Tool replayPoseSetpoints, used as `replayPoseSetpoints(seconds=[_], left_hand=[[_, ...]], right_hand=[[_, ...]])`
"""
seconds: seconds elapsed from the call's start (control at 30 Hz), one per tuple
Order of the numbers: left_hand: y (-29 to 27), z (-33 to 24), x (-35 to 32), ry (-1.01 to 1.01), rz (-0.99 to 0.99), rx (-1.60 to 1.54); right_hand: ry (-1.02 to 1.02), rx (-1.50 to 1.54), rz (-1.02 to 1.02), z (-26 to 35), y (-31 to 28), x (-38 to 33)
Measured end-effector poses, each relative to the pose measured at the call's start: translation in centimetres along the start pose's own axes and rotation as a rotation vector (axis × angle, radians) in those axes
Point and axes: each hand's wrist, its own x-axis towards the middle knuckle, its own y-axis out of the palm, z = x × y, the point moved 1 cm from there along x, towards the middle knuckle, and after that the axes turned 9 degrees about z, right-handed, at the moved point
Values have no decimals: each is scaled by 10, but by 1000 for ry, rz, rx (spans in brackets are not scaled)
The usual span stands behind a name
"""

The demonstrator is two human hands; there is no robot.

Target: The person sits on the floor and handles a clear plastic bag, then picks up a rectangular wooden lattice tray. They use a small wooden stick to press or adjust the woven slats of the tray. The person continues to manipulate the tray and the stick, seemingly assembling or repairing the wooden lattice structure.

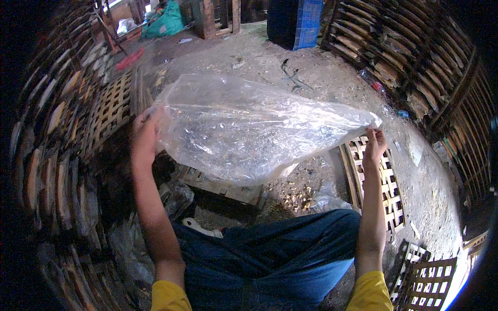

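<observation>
A large clear plastic bag (233, 129) hangs stretched between my two hands, above my lap and the floor. My left hand (148, 132) grips its left end, with the fingers partly hidden by the film and slightly blurred. At the other side, my right hand (375, 142) pinches the gathered right corner between thumb and fingers. The bag looks creased and shiny, and the floor shows through it. Below its lower edge lies a low wooden board (223, 187).
Stacked slatted wooden racks (67, 135) rise at left, more slats (415, 57) at right. Woven lattice panels (391, 192) lie beside my right arm. Crumpled clear plastic (329, 201) and yellowish scraps (295, 199) are on the floor. Farther off stand a blue crate (308, 23) and a green sack (165, 22).
</observation>
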Motion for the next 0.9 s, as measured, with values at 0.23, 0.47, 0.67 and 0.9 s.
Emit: replayPoseSetpoints(seconds=[0.23,0.47,0.67,0.9], left_hand=[[-57,0,-1,-159,199,541],[4,-26,-21,493,337,996],[147,-18,-79,803,706,481],[163,11,-78,632,716,393]], right_hand=[[-133,124,31,86,53,-22],[-231,23,467,115,116,-67],[-207,20,709,134,152,-110],[-57,87,771,141,159,-118]])
